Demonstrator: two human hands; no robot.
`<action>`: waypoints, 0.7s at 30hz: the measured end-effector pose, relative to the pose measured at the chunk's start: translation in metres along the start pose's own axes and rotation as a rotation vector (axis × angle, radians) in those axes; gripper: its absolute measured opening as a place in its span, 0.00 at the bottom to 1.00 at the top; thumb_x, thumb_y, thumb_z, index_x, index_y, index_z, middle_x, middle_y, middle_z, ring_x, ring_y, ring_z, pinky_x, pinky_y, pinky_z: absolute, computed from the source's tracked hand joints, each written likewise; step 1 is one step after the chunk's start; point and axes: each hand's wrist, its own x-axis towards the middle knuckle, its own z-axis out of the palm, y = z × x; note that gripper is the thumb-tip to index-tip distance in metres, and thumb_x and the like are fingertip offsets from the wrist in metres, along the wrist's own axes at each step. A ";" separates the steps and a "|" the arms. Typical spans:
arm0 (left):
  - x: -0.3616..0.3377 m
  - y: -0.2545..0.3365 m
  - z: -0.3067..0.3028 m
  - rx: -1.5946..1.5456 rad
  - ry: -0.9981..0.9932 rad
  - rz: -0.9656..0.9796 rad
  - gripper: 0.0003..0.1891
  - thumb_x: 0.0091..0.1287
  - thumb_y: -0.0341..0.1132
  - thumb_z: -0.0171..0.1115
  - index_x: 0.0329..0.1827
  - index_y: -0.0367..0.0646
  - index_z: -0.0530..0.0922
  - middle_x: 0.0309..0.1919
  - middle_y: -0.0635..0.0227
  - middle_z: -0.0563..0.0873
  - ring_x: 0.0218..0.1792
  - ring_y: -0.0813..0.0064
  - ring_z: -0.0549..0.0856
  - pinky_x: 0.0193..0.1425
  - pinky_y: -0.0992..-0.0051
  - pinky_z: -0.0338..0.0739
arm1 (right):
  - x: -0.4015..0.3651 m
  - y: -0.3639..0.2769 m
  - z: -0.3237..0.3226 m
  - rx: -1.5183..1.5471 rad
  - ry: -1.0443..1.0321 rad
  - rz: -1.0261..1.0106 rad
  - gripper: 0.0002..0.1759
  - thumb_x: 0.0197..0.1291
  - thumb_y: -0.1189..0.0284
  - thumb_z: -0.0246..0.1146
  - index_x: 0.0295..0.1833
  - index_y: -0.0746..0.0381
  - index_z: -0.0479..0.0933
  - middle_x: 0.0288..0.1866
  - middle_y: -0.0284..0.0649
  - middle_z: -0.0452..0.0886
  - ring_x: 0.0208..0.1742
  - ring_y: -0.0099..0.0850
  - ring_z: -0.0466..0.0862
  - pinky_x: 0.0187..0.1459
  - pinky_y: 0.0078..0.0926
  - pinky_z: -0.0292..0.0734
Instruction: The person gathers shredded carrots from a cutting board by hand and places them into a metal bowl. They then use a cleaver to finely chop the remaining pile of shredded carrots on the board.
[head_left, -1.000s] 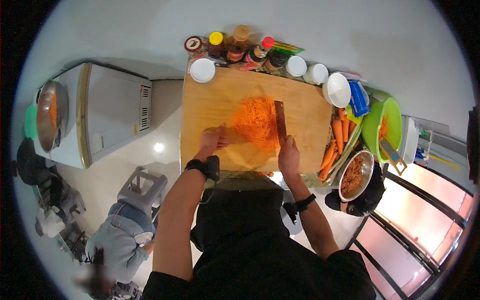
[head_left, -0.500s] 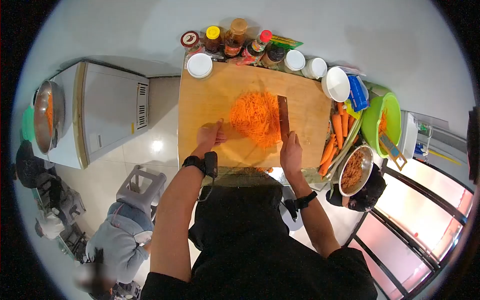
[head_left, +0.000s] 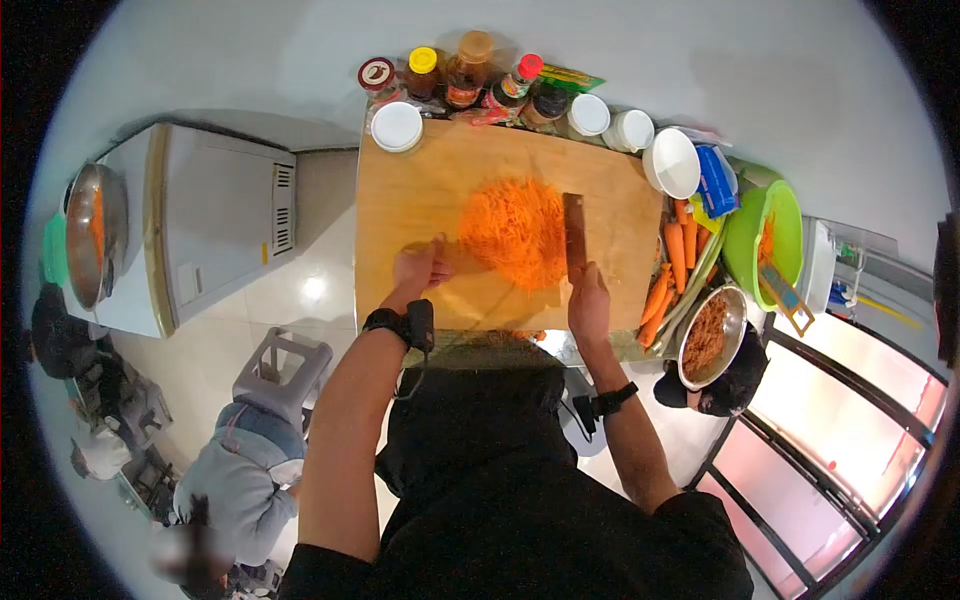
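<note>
Gripping cleaver point(head_left: 574, 232) | right hand point(head_left: 589, 300): curled tight | left hand point(head_left: 420, 268): half-curled

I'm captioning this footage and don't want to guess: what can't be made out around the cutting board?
All in the head view:
Knife: its handle is hidden by the right hand gripping it.
Left hand: seen from above, so whether it touches the cutting board is unclear.
Tall brown bottle: label print too small to read.
Person in black: mostly hidden by the metal bowl.
</note>
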 end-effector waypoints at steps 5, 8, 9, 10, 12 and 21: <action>-0.010 0.011 0.003 0.036 0.010 0.054 0.28 0.68 0.52 0.66 0.14 0.47 0.67 0.11 0.73 0.71 0.10 0.84 0.64 0.14 0.77 0.53 | 0.020 0.007 -0.015 -0.037 0.064 -0.054 0.04 0.67 0.77 0.53 0.44 0.66 0.66 0.36 0.60 0.76 0.39 0.64 0.77 0.35 0.56 0.71; -0.002 0.001 0.001 -0.018 -0.035 0.013 0.29 0.68 0.53 0.65 0.14 0.49 0.63 0.10 0.75 0.68 0.10 0.84 0.62 0.14 0.76 0.51 | 0.050 0.014 -0.026 -0.165 0.102 -0.067 0.07 0.68 0.75 0.53 0.50 0.63 0.68 0.42 0.56 0.77 0.37 0.61 0.80 0.34 0.54 0.75; 0.002 0.000 0.001 -0.033 -0.018 -0.029 0.30 0.67 0.53 0.65 0.14 0.50 0.62 0.10 0.75 0.67 0.10 0.85 0.61 0.14 0.76 0.51 | 0.062 0.017 -0.026 -0.223 0.124 -0.100 0.10 0.68 0.75 0.53 0.54 0.62 0.69 0.47 0.53 0.78 0.36 0.59 0.81 0.34 0.53 0.78; 0.004 -0.002 0.000 -0.031 -0.018 -0.028 0.30 0.67 0.53 0.65 0.14 0.50 0.62 0.10 0.75 0.67 0.10 0.85 0.61 0.14 0.76 0.51 | 0.072 0.016 -0.025 -0.220 0.125 -0.099 0.10 0.68 0.75 0.53 0.54 0.62 0.69 0.47 0.53 0.78 0.36 0.59 0.81 0.34 0.53 0.78; 0.006 -0.003 -0.002 -0.062 -0.038 -0.034 0.30 0.67 0.54 0.66 0.13 0.50 0.62 0.10 0.74 0.67 0.10 0.84 0.62 0.14 0.76 0.51 | 0.088 0.014 -0.023 -0.301 0.076 -0.060 0.16 0.67 0.75 0.54 0.59 0.60 0.69 0.50 0.51 0.78 0.39 0.57 0.82 0.37 0.51 0.80; 0.030 -0.020 -0.011 -0.166 -0.113 -0.101 0.27 0.65 0.52 0.68 0.16 0.45 0.69 0.10 0.70 0.71 0.10 0.79 0.68 0.13 0.76 0.58 | 0.090 -0.006 -0.007 -0.231 -0.199 -0.338 0.22 0.62 0.78 0.54 0.63 0.56 0.68 0.54 0.49 0.78 0.44 0.54 0.83 0.42 0.48 0.82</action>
